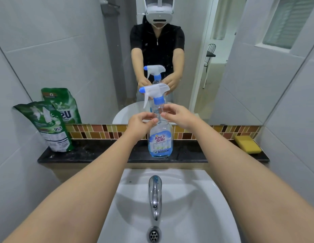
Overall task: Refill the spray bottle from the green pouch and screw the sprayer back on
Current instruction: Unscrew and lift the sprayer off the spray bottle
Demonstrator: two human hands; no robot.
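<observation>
currently at the opening step, judged: spray bottle upright on the ledge, sprayer on. left hand and right hand flank its neck, fingers curled; actual grasp: cannot tell. green pouch well left of both hands. next: steady bottle, unscrew collar.

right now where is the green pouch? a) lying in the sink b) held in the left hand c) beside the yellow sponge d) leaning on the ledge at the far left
d: the green pouch stands leaning at the left end of the dark ledge, apart from both hands.
</observation>
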